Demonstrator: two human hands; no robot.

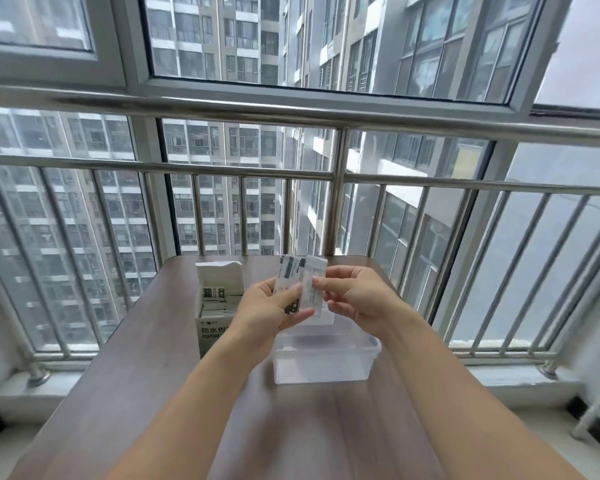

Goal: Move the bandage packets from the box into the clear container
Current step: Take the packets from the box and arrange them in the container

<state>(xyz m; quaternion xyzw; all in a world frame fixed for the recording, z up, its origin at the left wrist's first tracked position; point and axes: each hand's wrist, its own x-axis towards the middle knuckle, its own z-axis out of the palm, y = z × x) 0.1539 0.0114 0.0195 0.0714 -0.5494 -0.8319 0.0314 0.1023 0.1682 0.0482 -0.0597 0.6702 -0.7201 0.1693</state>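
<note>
A white bandage box (219, 306) stands open on the brown table (146, 375), its flap up and several packets lying inside. Right of it sits the clear container (323, 358), which looks empty. Above the container's far rim my left hand (271, 306) grips a small fan of white and dark bandage packets (291, 271). My right hand (354, 296) pinches the rightmost packet (314, 278) of that fan by its edge. Both hands hover above the table, between the box and the container.
A steel railing (336, 188) and large windows close off the far side right behind the table's back edge. A low sill (520, 379) runs along the floor on the right. Bare table surface lies in front of the container.
</note>
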